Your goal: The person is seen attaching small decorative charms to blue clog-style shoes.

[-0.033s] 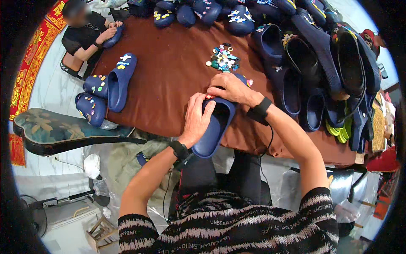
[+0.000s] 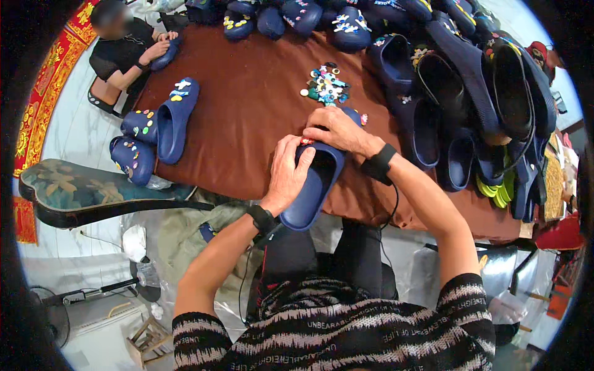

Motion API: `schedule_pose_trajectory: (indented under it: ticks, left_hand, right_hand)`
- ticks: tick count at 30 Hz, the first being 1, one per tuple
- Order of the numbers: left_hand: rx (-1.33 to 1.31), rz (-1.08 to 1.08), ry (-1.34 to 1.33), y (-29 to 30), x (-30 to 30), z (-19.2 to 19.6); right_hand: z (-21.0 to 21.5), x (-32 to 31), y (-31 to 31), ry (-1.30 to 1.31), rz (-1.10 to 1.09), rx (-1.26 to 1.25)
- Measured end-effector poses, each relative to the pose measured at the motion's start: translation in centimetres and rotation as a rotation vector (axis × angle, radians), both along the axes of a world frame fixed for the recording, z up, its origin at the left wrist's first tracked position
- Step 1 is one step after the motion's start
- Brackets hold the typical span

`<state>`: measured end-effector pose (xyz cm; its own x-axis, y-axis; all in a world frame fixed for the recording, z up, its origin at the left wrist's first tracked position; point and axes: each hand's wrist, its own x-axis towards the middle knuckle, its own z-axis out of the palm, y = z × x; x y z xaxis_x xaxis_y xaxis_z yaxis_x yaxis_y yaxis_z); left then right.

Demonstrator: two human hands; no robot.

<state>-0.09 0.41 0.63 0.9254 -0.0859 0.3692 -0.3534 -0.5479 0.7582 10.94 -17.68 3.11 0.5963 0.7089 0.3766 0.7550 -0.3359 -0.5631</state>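
Navy clog (image 2: 311, 195): unmoved since earlier
Hands: left hand (image 2: 288, 173), right hand (image 2: 337, 128) — both curled onto its front
Beyond: charm pile (image 2: 328, 86) on counter (image 2: 241, 105)
Right: heaped clogs (image 2: 470, 59) — crowding near

The left hand (image 2: 288, 176) held a dark blue clog (image 2: 308, 196) by its side while the right hand (image 2: 337, 128) curled over its toe, near a red charm (image 2: 306, 141). Just beyond the hands, colourful charms (image 2: 328, 85) lay heaped on the brown-covered bench (image 2: 241, 102). Three decorated clogs (image 2: 176, 123) sat well to their left, a pile of clogs (image 2: 467, 68) to their right; farther ahead, leftward, a co-worker (image 2: 114, 62) held another clog (image 2: 165, 57).
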Motion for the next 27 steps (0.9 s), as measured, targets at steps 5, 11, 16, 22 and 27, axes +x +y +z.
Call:
schedule_pose_trajectory:
  ticks: [5,11,16,22,27]
  left_hand:
    - [-0.067,-0.044,0.030,-0.6,0.5,0.5]
    - [-0.281,0.126,0.403,-0.6,2.7,-0.7]
    - [-0.167,0.110,0.295,-1.3,3.7,-0.1]
    - [0.125,0.063,-0.066,-2.1,2.5,2.2]
    - [0.363,-0.050,-0.325,-1.5,2.7,2.8]
  right_hand:
    - [-0.5,-0.5,-0.2,-0.025,-0.121,-0.017]
    - [-0.8,-0.4,0.5,-0.009,-0.140,0.018]
    - [-1.3,-0.5,0.2,-0.043,-0.181,0.040]
    - [-0.9,-1.0,0.2,-0.011,-0.179,0.012]
    - [-1.2,-0.9,0.7,-0.108,-0.212,0.086]
